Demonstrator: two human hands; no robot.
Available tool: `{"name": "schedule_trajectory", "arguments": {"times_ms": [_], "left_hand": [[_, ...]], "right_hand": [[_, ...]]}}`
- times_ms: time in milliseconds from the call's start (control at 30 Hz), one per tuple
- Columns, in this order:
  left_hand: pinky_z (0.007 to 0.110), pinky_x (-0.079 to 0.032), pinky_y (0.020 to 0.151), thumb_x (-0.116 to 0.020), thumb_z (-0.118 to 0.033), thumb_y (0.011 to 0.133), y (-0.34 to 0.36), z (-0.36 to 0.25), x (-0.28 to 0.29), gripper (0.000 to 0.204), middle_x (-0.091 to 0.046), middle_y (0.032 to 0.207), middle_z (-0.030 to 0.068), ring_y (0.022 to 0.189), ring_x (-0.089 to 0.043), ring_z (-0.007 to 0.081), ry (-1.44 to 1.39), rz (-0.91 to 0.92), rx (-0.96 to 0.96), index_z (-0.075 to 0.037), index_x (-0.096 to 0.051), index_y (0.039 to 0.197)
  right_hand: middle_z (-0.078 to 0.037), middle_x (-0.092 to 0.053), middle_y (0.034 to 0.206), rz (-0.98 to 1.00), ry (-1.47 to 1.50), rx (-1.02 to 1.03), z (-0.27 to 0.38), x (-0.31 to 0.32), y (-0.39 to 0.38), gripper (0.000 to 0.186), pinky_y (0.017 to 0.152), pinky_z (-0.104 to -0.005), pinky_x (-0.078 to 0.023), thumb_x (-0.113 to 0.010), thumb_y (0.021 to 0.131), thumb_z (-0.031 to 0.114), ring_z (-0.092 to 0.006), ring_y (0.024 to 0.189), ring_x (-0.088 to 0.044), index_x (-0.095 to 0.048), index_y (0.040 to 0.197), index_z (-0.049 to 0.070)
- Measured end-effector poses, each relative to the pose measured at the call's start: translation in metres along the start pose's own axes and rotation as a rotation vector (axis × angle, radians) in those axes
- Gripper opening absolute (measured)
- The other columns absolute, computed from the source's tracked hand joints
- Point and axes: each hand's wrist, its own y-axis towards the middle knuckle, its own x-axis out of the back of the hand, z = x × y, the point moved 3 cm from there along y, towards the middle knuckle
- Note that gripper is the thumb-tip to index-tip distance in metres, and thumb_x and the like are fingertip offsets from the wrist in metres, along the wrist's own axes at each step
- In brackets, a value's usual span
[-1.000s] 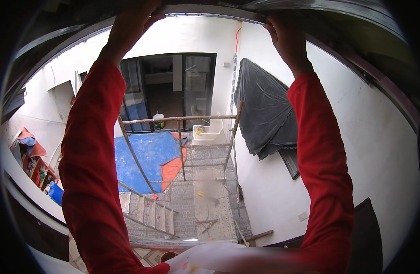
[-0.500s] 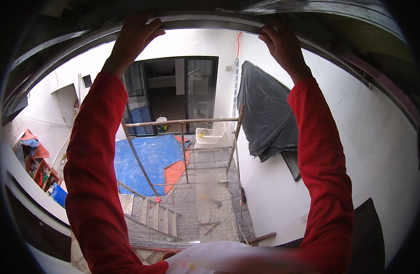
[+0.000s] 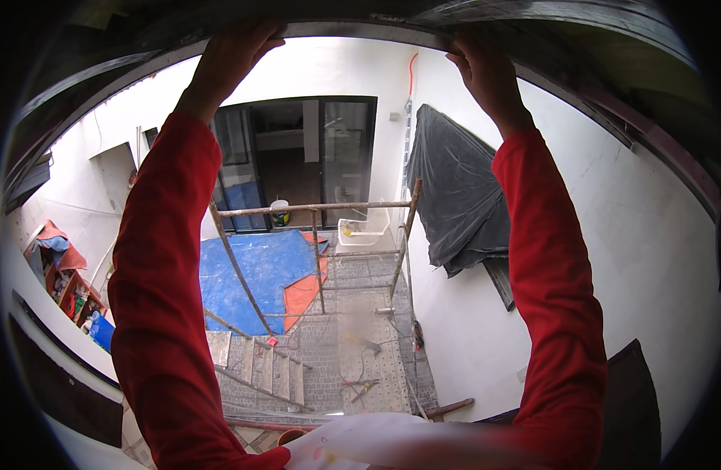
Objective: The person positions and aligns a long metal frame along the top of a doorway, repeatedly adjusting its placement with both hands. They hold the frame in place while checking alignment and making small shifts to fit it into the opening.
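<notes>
Both my arms, in red sleeves, reach up to a long metal bar (image 3: 360, 29) that crosses the top of the view; the fisheye lens bends it into an arch. My left hand (image 3: 232, 64) is closed on the bar left of the middle, thumb near its lower edge. To the right of the middle my right hand (image 3: 487, 80) grips the same bar, its fingertips partly hidden in the shadow above. Dark panels or sheeting (image 3: 642, 78) lie above and beyond the bar; their kind is too dim to tell.
Far below stands a rusty pipe scaffold (image 3: 313, 209) with a perforated plank (image 3: 368, 337) and wooden-looking steps (image 3: 274, 372). A blue tarp (image 3: 251, 274) covers paving. Black plastic sheeting (image 3: 454, 188) hangs on the right white wall. A sliding glass door (image 3: 348, 153) stands at the back.
The bar's lower edge sits slightly higher between my hands, and its dark underside strip shows less. My left hand has shifted up a little with it. The right hand stays nearly in place.
</notes>
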Motion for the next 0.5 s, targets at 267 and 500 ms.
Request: {"name": "schedule_trajectory", "arguments": {"times_ms": [267,500], "left_hand": [[0.038,-0.059,0.081,-0.073,-0.023,0.089,0.002,0.006,-0.006,0.036,-0.071,0.105,0.0122,0.097,-0.070,0.0302,-0.009,0.046,0.101,-0.014,-0.062,0.122],[0.038,-0.059,0.081,-0.072,-0.026,0.090,0.004,0.015,-0.009,0.038,-0.072,0.105,0.0103,0.096,-0.071,0.0293,-0.002,0.136,0.039,-0.019,-0.062,0.126]], "right_hand": [[-0.007,-0.065,0.081,-0.035,-0.014,-0.046,-0.003,-0.001,-0.001,0.016,0.062,-0.0376,-0.053,-0.071,0.089,0.019,-0.0266,0.074,-0.065,-0.058,0.091,0.009],[-0.006,-0.067,0.084,-0.054,-0.016,-0.061,-0.006,-0.003,0.001,0.016,0.066,-0.0369,-0.054,-0.070,0.090,0.020,-0.0255,0.077,-0.067,-0.060,0.097,0.010]]}}
